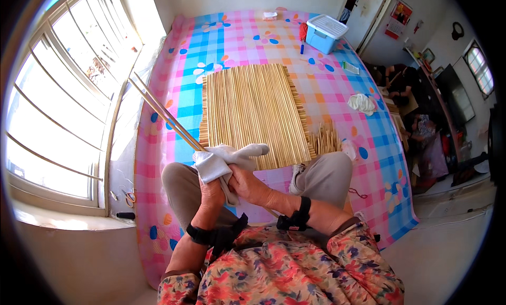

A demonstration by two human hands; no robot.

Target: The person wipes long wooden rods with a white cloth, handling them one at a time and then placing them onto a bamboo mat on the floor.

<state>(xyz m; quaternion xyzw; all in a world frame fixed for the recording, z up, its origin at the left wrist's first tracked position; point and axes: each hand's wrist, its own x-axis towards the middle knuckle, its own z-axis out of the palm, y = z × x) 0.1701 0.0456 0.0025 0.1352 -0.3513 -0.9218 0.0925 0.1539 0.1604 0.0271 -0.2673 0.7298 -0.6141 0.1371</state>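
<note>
My left hand (211,192) is closed at the lower side of a bunched white cloth (213,167), which hides most of its fingers. My right hand (247,185) presses against the same cloth from the right, its fingers curled into it. A rounded end of the cloth sticks out to the right. Several long thin sticks (167,116) slant from the upper left into the cloth, where their grip is hidden; a thin end shows under my right forearm. Beyond my knees lies a mat of straw-coloured stalks (253,112) side by side.
Loose short stalks (327,139) lie right of the mat. A blue lidded box (324,36), a tube (350,68) and a crumpled white cloth (362,104) rest on the checked sheet (242,28). Scissors (129,198) lie by the barred window. Another person (399,84) sits at the right.
</note>
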